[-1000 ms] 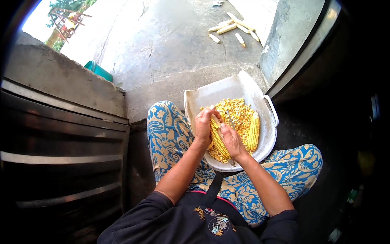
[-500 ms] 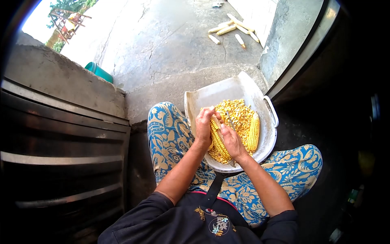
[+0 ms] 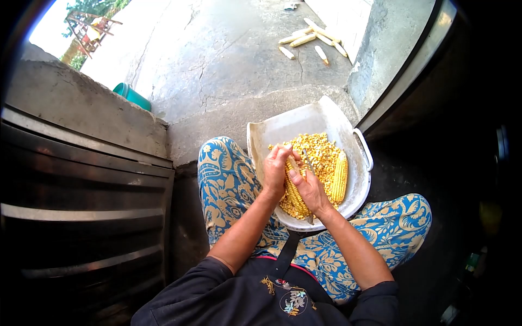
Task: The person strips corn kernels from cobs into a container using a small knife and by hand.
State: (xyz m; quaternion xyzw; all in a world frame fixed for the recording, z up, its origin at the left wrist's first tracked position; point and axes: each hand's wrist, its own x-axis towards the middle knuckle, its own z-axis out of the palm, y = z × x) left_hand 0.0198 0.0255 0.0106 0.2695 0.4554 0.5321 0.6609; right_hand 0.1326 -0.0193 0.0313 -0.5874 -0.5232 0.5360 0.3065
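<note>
My left hand (image 3: 275,169) is closed around the upper end of a corn cob (image 3: 294,194), which slants down the left side of the basin. Much of this cob still bears yellow kernels, and a pale stripped strip shows near its top. My right hand (image 3: 309,191) wraps the same cob from the right, thumb pressed on it. A thin grey metal tool (image 3: 308,158) runs under my right hand; its end shows below, and I cannot tell whether the fingers grip it. Loose kernels (image 3: 321,149) lie beneath both hands. Another full corn cob (image 3: 340,178) rests at the right.
The whitish basin (image 3: 348,127) with a side handle sits between my legs. Several pale cobs (image 3: 302,39) lie on the concrete floor (image 3: 228,65) beyond the step. A green bucket (image 3: 132,96) lies by the left wall. A slatted metal door (image 3: 87,217) stands at left.
My left hand has shifted slightly to the right and down at the cob's top. The right thumb has moved a little down and left along the cob.
</note>
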